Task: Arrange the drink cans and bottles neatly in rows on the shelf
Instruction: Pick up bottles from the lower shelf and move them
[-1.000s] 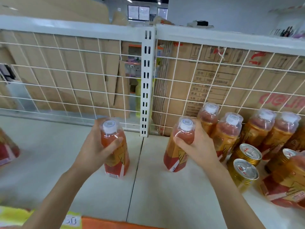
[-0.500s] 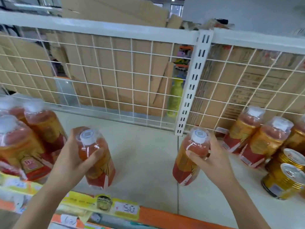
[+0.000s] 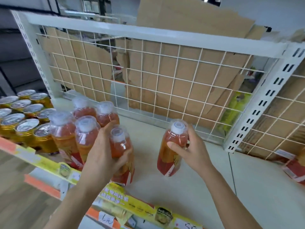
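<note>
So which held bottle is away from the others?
The bottle in the right hand; the left hand holds the other bottle beside the standing cluster.

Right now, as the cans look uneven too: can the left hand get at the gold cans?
Probably not yet. The left hand grips a bottle, and the standing bottles lie between it and the cans. It would likely have to set its bottle down and reach over or around them.

Shelf-edge price tag [image 3: 188,226] reads approx. "5.0"; yellow strip [image 3: 132,204]: Chinese chars too blurry.
</note>
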`<action>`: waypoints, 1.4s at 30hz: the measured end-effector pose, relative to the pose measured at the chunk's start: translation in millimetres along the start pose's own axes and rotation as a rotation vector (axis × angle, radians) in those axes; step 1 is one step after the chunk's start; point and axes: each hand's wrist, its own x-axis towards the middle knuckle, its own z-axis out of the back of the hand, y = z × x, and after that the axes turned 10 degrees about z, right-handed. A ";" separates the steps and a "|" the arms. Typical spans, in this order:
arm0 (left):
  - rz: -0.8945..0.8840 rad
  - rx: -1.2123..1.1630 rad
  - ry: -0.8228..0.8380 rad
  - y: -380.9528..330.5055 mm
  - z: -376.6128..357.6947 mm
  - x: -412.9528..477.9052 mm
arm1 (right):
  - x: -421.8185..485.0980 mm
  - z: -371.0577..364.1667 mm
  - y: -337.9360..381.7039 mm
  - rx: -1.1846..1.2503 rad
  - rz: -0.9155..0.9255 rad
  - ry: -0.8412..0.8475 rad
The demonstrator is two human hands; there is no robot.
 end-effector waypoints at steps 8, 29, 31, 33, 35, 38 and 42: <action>-0.223 0.068 -0.002 11.9 5.1 10.0 | 56.8 -71.0 33.0 0.070 0.125 0.113; -0.366 0.373 -0.205 8.5 4.7 -8.4 | 2.6 -29.8 24.5 -0.097 0.156 0.144; -0.369 0.414 -0.201 4.2 -1.2 -17.7 | -19.2 -6.1 14.9 -0.163 0.163 0.083; -0.375 0.436 -0.180 -1.8 -7.5 -27.6 | -43.6 19.8 5.1 -0.220 0.152 0.033; -0.388 0.417 -0.153 -14.3 -14.0 -38.8 | -70.7 47.7 -3.2 -0.260 0.131 -0.005; -0.430 0.346 -0.083 -39.5 -30.9 -55.9 | -114.5 91.8 -16.4 -0.317 0.076 -0.060; -0.475 0.245 0.061 -69.6 -65.0 -79.9 | -176.3 150.5 -30.0 -0.397 -0.004 -0.155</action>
